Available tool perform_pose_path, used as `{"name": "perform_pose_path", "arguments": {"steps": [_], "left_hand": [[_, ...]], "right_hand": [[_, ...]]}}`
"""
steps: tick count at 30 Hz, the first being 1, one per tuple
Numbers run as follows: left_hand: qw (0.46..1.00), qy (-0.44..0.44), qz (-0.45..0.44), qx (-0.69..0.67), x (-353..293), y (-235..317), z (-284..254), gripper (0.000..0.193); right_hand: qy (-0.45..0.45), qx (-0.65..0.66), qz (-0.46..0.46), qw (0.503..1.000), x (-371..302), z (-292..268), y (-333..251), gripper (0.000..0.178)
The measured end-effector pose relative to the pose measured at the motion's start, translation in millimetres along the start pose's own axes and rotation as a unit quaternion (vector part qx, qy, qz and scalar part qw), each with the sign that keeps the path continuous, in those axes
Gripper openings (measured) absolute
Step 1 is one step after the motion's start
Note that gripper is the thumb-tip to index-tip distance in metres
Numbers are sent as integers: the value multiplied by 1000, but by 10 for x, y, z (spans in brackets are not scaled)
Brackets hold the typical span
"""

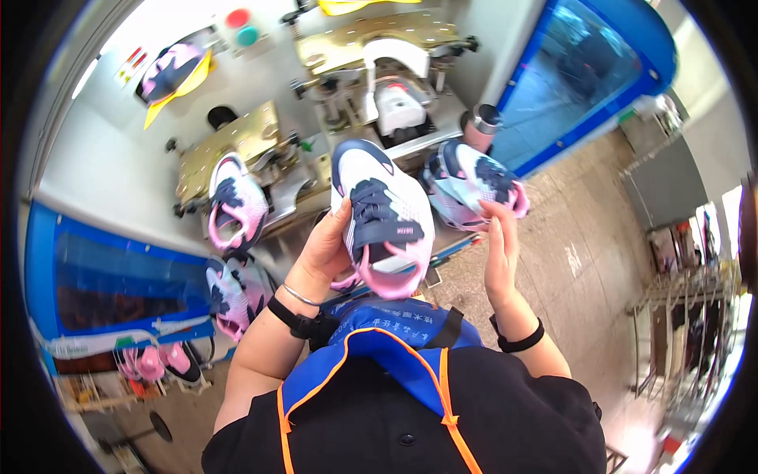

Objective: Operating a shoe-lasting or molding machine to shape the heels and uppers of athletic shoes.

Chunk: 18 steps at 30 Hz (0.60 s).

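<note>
My left hand (324, 246) grips a white sneaker (409, 207) with a navy toe, navy laces and strap, and a pink collar. Its toe points away from me, and the thumb presses the shoe's left side. To the right, my right hand (500, 249) has its fingers stretched out at the near side of a cluster of similar sneakers (466, 175). The fingertips overlap their edge; whether they touch is unclear. Another sneaker (237, 201) stands at the left machine fixture, with more navy and pink sneakers (227, 294) below it.
Ahead is a machine with brass-coloured plates (375, 41) and a white shoe-shaped fixture (399, 103). A pink tumbler (482, 126) stands beside the right sneakers. Blue-framed panels (576, 71) flank the machine. Pink shoe parts (154, 363) lie low left; racks (687, 324) stand far right.
</note>
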<state>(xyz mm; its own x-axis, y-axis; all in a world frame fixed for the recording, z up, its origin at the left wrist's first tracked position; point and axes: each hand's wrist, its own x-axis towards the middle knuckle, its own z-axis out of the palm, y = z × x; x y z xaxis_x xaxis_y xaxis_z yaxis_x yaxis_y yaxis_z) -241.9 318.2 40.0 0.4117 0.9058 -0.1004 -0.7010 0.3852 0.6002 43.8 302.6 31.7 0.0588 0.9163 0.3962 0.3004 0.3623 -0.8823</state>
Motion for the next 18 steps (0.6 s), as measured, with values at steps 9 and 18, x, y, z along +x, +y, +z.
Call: {"name": "perform_pose_path", "arguments": {"steps": [9,18], "left_hand": [[990,-11,-111,92,907,-580,860,39],[952,194,-119,207,1860,-1025,604,31]], "right_hand": [[80,304,312,897,209,-430,0,42],[73,184,382,903,900,-1140,1486,48]]}}
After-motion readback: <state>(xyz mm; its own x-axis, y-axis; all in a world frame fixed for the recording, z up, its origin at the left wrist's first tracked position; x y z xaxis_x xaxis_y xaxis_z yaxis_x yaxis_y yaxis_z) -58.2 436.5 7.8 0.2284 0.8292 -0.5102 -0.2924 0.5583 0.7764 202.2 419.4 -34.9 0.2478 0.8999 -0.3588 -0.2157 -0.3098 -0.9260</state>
